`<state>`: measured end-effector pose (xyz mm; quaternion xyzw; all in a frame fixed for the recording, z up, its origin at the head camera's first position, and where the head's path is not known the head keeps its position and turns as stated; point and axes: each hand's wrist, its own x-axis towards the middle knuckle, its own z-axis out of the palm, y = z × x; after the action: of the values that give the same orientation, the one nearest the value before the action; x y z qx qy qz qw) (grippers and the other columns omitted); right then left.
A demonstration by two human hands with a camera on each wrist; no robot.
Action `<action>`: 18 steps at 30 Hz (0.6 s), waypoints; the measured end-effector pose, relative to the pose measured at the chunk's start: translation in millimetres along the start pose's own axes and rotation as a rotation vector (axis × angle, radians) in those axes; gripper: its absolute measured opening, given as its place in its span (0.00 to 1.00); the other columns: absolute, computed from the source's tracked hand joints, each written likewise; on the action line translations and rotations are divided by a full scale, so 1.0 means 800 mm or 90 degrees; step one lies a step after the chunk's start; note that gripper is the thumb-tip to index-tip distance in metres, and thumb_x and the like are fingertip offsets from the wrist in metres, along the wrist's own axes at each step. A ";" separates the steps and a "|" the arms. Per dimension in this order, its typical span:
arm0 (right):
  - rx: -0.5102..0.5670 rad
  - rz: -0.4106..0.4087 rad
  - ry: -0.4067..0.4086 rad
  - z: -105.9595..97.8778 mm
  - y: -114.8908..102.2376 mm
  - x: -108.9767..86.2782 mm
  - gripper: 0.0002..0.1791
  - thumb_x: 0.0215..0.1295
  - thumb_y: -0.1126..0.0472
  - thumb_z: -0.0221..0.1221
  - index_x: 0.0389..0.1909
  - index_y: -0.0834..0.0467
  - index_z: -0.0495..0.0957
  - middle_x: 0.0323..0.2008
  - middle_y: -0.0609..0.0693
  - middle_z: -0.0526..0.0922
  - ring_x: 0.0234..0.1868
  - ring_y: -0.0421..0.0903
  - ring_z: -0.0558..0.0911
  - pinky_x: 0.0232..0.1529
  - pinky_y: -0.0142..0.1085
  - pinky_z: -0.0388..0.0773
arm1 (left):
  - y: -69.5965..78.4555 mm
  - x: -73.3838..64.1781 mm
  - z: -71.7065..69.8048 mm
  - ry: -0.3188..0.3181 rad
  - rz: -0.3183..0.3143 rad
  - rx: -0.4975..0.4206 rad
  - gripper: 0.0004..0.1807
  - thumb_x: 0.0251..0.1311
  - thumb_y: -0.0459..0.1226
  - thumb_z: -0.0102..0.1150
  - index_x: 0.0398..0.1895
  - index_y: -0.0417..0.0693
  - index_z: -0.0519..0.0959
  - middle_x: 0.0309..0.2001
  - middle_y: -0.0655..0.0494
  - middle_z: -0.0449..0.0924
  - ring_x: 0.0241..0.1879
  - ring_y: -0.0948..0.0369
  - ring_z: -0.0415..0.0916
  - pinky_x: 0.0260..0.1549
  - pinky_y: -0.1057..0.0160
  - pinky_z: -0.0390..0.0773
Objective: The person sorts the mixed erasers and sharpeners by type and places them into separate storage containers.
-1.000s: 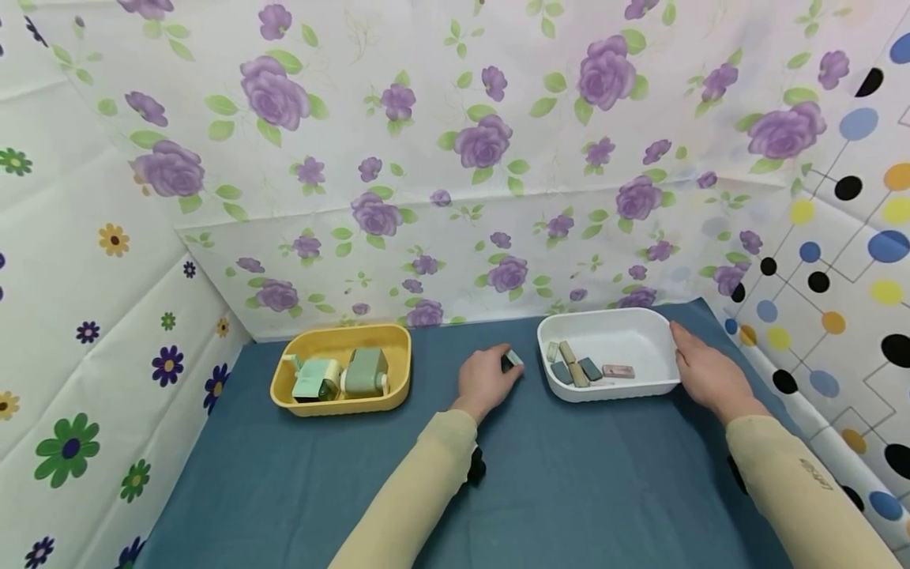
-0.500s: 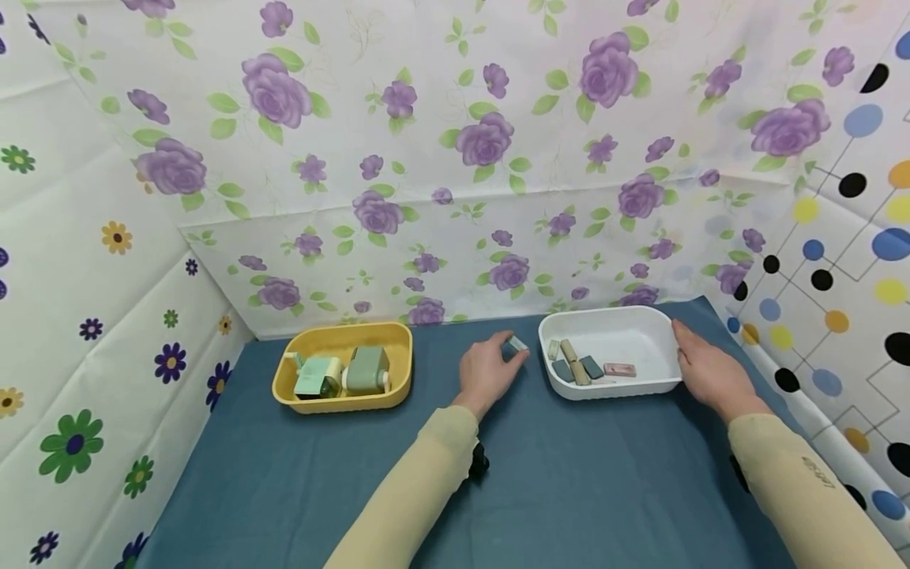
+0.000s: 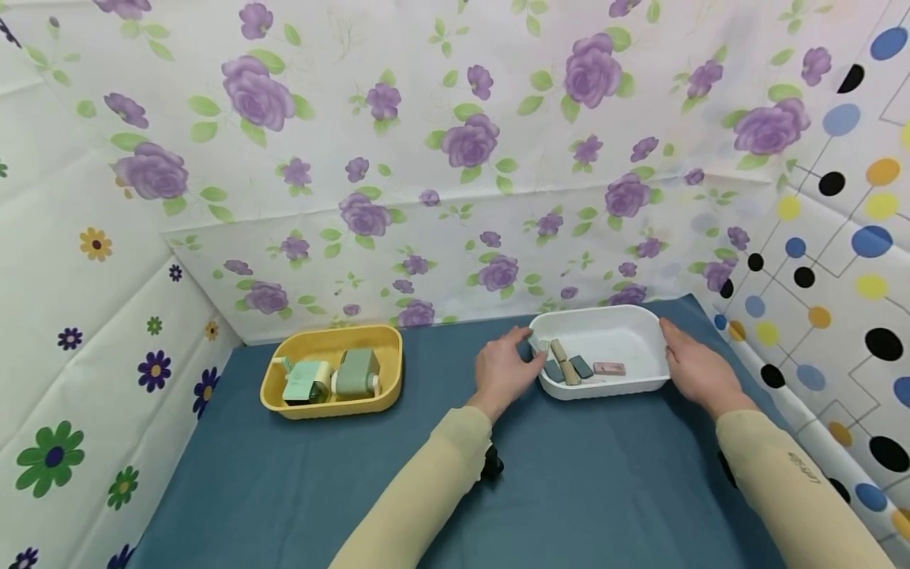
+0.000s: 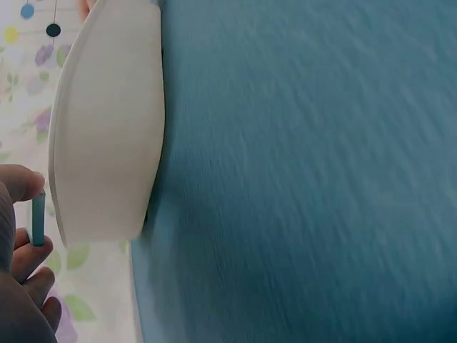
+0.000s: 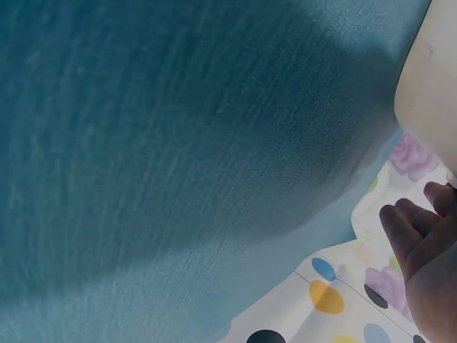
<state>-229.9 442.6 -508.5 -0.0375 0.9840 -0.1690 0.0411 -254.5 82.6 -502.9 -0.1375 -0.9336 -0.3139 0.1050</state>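
Note:
A small flat blue-grey block [image 3: 539,343], possibly an eraser, is pinched between thumb and fingers of my left hand [image 3: 503,371], over the left end of the white tray [image 3: 618,387]. In the left wrist view that block [image 4: 38,220] appears edge-on beside the tray's outer wall [image 4: 107,136]. My right hand [image 3: 702,370] touches the tray's right end with its fingers straight. Inside the tray lie a pink block [image 3: 609,368], a dark grey-blue block [image 3: 581,367], another grey block [image 3: 554,371] and beige pieces [image 3: 564,362].
A yellow tray [image 3: 387,401] stands to the left with a mint-green item [image 3: 307,381] and a grey-green boxy item [image 3: 357,371] in it. A blue cloth [image 3: 569,474] covers the table. Patterned sheets [image 3: 426,158] hang behind and at both sides.
My left hand has carried the small block rightward, from the cloth between the trays to above the white tray's left end. The right hand stays against the tray.

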 end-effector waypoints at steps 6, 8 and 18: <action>0.000 -0.003 0.003 0.000 0.000 0.001 0.36 0.88 0.57 0.39 0.87 0.62 0.39 0.83 0.69 0.50 0.80 0.74 0.55 0.76 0.71 0.53 | 0.016 0.003 0.008 -0.013 0.032 0.043 0.26 0.68 0.57 0.69 0.66 0.61 0.85 0.68 0.54 0.82 0.30 0.58 0.87 0.20 0.63 0.78; 0.000 -0.003 0.004 -0.001 0.000 0.001 0.36 0.88 0.57 0.39 0.87 0.62 0.39 0.83 0.69 0.50 0.80 0.74 0.55 0.76 0.71 0.53 | 0.021 0.006 0.009 -0.016 0.046 0.072 0.26 0.68 0.58 0.69 0.66 0.62 0.86 0.68 0.55 0.82 0.49 0.56 0.89 0.29 0.61 0.85; 0.004 0.004 0.000 0.003 0.005 0.002 0.36 0.88 0.56 0.39 0.88 0.61 0.39 0.84 0.68 0.49 0.80 0.73 0.54 0.77 0.70 0.51 | 0.045 0.022 0.019 -0.081 0.098 0.128 0.24 0.68 0.55 0.71 0.65 0.62 0.86 0.57 0.57 0.89 0.27 0.64 0.84 0.18 0.66 0.75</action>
<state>-231.6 445.2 -512.3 -0.0344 0.9837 -0.1717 0.0416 -261.1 122.7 -489.7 -0.2172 -0.9518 -0.2001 0.0829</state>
